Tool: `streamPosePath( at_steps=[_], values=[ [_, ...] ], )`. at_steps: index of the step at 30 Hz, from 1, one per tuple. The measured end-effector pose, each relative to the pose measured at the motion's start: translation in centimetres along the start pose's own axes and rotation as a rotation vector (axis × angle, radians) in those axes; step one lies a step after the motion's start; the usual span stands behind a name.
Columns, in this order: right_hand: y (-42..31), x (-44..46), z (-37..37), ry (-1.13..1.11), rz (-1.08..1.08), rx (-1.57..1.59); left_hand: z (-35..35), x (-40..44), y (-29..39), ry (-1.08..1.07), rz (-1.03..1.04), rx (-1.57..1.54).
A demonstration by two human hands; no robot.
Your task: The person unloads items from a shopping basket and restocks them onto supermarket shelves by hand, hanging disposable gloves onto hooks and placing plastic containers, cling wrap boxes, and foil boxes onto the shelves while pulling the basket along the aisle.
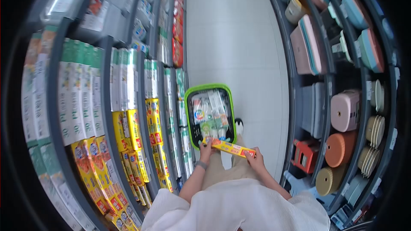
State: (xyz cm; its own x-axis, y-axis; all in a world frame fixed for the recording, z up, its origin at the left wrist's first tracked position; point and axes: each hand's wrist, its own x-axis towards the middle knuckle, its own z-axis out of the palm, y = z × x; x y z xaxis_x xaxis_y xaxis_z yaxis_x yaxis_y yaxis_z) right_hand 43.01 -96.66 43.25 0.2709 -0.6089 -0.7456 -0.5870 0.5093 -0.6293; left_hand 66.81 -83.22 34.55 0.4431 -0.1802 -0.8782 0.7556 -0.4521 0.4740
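Note:
A long yellow box (233, 148) with red and blue print is held level in front of my body. My left hand (205, 150) grips its left end, close to the rim of a basket. At the box's right end, my right hand (256, 159) has its fingers closed round it. Just beyond the box stands a black basket with a bright green rim (231, 98). Several packaged items (209, 111) lie inside it, some in clear wrapping, one with green print. The box and my left hand cover part of the basket's near edge.
Shelves on the left hold upright white-green boxes (75, 90), yellow boxes (96, 171) and red packs (177, 30). On the right, shelves carry pink containers (346, 110), an orange round one (340, 149) and a red rack (305, 156). My shoe (239, 125) shows beside the basket on the pale floor (235, 30).

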Motion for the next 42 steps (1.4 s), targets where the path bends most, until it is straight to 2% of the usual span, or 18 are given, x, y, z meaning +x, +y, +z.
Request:
streamPosePath(
  at_steps=[2, 4, 5, 8, 13, 21, 26, 31, 33, 35, 37, 39, 41, 42],
  values=[
    [-2.8, -0.7, -2.0, -0.04, -0.086, -0.031, -0.1, -1.8, 1.1, 0.037, 0.068, 0.006],
    [-5.4, -1.6, -3.3, -0.079, -0.191, -0.061, -1.0, -1.9, 1.2, -0.114, 0.076, -0.11],
    [-6.7, -2.2, -3.9, -0.114, -0.255, -0.092, -0.9, -3.0, 2.0, -0.112, 0.109, -0.13],
    [-9.2, -3.0, -4.5, -0.169, -0.298, -0.116, -0.2, -7.6, 4.9, 0.036, 0.178, -0.156],
    [-9.7, -1.7, -4.5, -0.236, -0.41, -0.06, -3.4, -10.9, 7.4, 0.141, 0.427, -0.051],
    [-10.9, 0.5, -4.3, -0.394, -0.524, -0.049, -3.4, -13.3, 10.8, 0.127, 0.562, -0.218],
    [-15.0, 0.1, -5.5, -0.329, -0.535, -0.139, -2.4, -17.0, 14.2, 0.115, 0.66, -0.18],
    [-19.3, 0.6, -6.6, -0.174, -0.708, -0.085, -1.9, -21.3, 16.6, 0.145, 0.853, -0.045],
    [-21.6, 0.1, -7.0, -0.158, -0.741, -0.067, -1.7, -23.4, 17.6, 0.103, 0.917, -0.093],
    [-24.4, -1.7, -7.6, -0.153, -0.784, -0.044, -2.1, -22.5, 18.2, 0.097, 0.936, -0.033],
    [-26.9, -3.3, -8.4, -0.164, -0.792, -0.035, -1.4, -25.5, 19.6, 0.059, 1.006, -0.048],
    [-28.6, -4.1, -8.8, -0.177, -0.804, -0.016, -0.8, -27.4, 20.5, 0.04, 1.154, -0.018],
    [-30.1, -4.7, -9.1, -0.245, -0.97, 0.074, -0.4, -29.1, 21.2, 0.097, 1.239, 0.052],
    [-31.0, -5.3, -9.2, -0.248, -0.964, 0.065, -0.5, -30.2, 21.7, 0.106, 1.222, 0.052]
  ],
)
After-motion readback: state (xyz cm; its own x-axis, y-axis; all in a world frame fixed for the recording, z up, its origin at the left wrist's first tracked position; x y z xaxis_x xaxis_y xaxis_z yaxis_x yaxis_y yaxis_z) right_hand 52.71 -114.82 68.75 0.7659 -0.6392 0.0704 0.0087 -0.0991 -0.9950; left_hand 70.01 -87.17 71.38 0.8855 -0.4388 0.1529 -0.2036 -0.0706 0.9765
